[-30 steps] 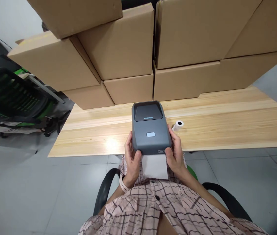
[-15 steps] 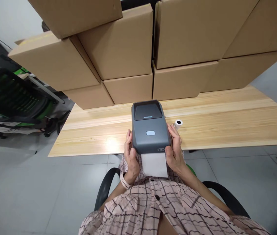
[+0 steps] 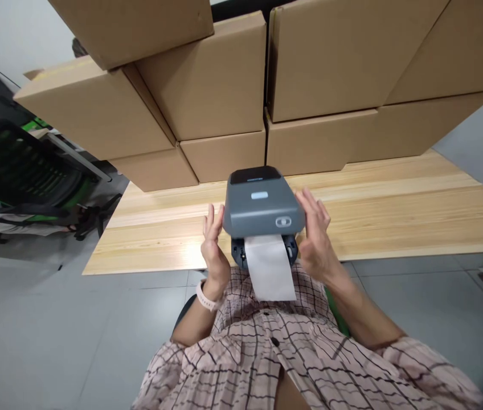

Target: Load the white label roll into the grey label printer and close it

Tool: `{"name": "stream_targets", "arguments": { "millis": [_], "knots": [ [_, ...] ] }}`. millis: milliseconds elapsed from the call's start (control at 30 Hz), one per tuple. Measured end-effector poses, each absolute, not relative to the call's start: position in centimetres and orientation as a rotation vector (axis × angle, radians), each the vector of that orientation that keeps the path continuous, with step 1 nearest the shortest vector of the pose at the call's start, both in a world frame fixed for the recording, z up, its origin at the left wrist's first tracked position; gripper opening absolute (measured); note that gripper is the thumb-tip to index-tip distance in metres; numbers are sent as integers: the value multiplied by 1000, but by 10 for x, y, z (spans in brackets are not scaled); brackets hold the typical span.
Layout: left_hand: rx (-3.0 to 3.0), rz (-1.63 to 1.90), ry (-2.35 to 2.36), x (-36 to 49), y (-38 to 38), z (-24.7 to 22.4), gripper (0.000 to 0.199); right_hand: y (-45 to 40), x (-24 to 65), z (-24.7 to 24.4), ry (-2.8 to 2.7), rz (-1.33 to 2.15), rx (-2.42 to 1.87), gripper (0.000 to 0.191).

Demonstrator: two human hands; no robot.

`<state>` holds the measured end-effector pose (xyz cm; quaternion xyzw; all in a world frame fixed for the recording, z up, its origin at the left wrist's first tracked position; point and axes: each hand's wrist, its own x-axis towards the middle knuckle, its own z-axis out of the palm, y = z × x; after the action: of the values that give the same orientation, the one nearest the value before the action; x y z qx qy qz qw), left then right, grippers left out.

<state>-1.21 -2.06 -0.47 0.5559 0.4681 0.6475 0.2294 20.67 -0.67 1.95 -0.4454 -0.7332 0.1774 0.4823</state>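
Printer [image 3: 262, 208], one paper strip [image 3: 269, 270], two hands [image 3: 216, 256] [image 3: 317, 245]

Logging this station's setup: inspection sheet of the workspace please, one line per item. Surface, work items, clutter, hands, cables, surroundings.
Surface: light wood-grain table.
Work items: grey printer, cover raised at the front, dark inner base showing below; white paper strip hanging out the front.
Clutter: cardboard boxes, stacked along the table's far side.
Left hand: at the cover's left side, fingers extended.
Right hand: at the cover's right side, grip partly hidden.
Cables: nothing seen at the printer.
Surroundings: dark office chair at the picture's left; grey tiled floor.
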Motion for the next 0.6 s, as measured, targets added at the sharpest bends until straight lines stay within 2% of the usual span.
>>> {"name": "stream_targets", "arguments": {
  "millis": [133, 267, 433, 600],
  "knots": [
    [1496, 1824, 1176, -26, 21, 28, 60, 49, 203, 60, -1836, 345, -1007, 90],
    [1325, 1764, 1244, -32, 44, 23, 44, 105, 190, 86, -1715, 424, -1039, 80],
    [1252, 1428, 1397, -35, 36, -9, 52, 181, 177, 91, -1589, 549, -1065, 71],
    [1309, 1313, 1392, -33, 29, -15, 59, 237, 183, 82, -1629, 643, -1115, 76]
  ]
}}
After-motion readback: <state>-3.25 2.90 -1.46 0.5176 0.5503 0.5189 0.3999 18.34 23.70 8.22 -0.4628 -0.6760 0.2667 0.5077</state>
